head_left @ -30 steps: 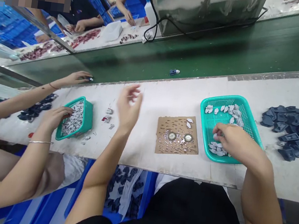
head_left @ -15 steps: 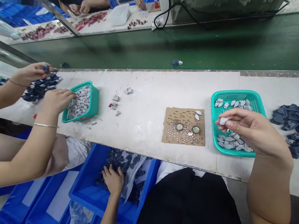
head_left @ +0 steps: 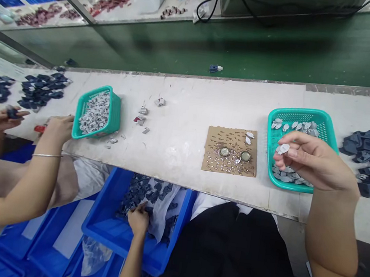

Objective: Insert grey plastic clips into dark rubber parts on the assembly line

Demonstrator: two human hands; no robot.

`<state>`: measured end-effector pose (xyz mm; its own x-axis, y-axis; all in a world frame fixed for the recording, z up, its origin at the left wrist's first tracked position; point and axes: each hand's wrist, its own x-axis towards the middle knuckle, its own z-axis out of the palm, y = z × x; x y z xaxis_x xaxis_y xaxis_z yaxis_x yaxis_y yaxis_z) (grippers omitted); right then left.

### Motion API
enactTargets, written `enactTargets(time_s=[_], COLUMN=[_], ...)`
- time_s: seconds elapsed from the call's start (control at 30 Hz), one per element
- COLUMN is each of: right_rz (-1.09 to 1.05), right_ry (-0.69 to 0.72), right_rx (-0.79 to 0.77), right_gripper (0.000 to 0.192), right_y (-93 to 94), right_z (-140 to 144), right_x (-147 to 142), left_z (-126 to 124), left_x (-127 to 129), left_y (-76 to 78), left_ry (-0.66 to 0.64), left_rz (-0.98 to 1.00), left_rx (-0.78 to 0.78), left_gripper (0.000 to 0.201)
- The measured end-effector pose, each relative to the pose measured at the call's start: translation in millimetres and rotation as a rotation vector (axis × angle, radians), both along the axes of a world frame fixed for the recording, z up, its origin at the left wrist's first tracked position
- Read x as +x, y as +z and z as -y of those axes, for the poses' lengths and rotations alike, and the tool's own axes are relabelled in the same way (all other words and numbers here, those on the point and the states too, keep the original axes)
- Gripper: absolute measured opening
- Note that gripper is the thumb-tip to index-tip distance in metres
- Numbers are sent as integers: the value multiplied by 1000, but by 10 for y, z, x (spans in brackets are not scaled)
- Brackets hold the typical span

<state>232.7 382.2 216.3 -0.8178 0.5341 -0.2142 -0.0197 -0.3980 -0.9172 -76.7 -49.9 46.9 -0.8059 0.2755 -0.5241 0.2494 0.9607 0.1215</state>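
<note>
My right hand point(head_left: 314, 161) pinches a small light grey plastic piece point(head_left: 284, 148) above the green basket point(head_left: 301, 188), where several more such pieces lie. My left hand point(head_left: 138, 220) is down in the blue bin point(head_left: 104, 232), its fingers drawn together among dark blue plastic parts point(head_left: 135, 191). Whatever they hold is hidden. A brown cardboard sheet point(head_left: 210, 164), dotted with glossy dabs, lies left of the basket. On it are two round metal caps point(head_left: 225, 152) and two light grey pieces point(head_left: 248, 140).
Dark blue parts point(head_left: 368, 146) are heaped right of my basket. At the left, a co-worker's hand point(head_left: 57, 128) is near another green basket point(head_left: 115, 113) of grey pieces. Loose bits point(head_left: 140, 120) lie mid-table. Beyond the table edge is a green surface point(head_left: 283, 65).
My left hand's fingers have gone from spread to drawn together in the bin. My right hand still holds the grey piece, now turned. The co-worker's hands moved away from their basket.
</note>
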Motion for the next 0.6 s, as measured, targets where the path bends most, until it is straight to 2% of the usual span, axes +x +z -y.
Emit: enactTargets(time_s=[0.1, 0.23, 0.3, 0.37, 0.47, 0.53, 0.6], right_rz=[-12, 2, 18, 71, 216, 295, 320], right_ry=[-34, -21, -9, -23, -78, -131, -167], right_rx=[33, 93, 109, 162, 400, 626, 866], right_gripper=[38, 32, 32, 37, 28, 19, 12], right_y=[-5, -35, -38, -32, -50, -106, -201], right_z=[12, 14, 26, 51, 109, 151, 186], right_x=[-26, -49, -63, -86, -146, -195, -243], left_z=[4, -62, -135, -239, -479, -716, -1023], left_x=[-65, -158, -211, -244, -239, -216, -194], left_y=[98, 234, 395, 661, 1163, 1438, 1584], left_ry=[113, 210, 244, 231, 97, -69, -295], left_rz=[-73, -31, 57, 220, 488, 615, 744], left_rx=[-14, -10, 12, 99, 332, 487, 668], left_gripper=[20, 20, 27, 42, 65, 56, 39])
